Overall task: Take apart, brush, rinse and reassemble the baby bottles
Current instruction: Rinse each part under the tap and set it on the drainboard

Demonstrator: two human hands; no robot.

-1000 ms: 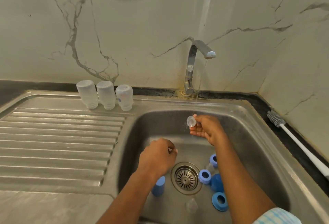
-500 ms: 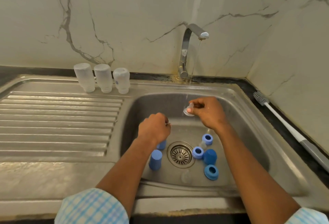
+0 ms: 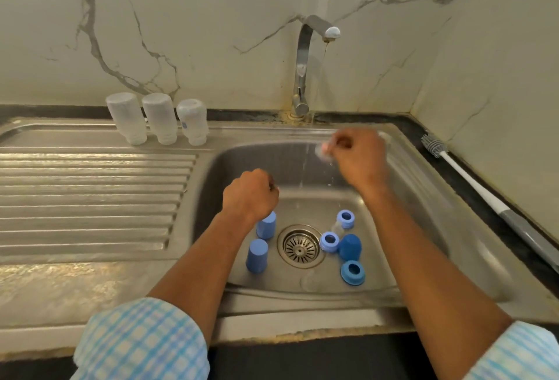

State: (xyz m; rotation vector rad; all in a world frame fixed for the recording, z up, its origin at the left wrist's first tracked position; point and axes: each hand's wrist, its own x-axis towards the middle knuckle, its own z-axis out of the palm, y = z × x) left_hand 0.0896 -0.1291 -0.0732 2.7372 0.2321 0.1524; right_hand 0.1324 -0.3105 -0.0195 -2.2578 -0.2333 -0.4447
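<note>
1. Right grip (image 3: 360, 159) pinches a small clear teat (image 3: 321, 150), blurred, just beside the thin stream from the tap (image 3: 304, 56).
2. Left grip (image 3: 251, 195) is curled in a fist; I cannot tell whether it holds anything.
3. Blue caps (image 3: 257, 255) and rings (image 3: 352, 272) sit below both grips, around the drain (image 3: 299, 246).
4. Three clear bottles (image 3: 159, 118) stand inverted, beyond and left of the left grip.

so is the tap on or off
On: a thin stream falls from the tap into the sink, beside the right hand.
</note>
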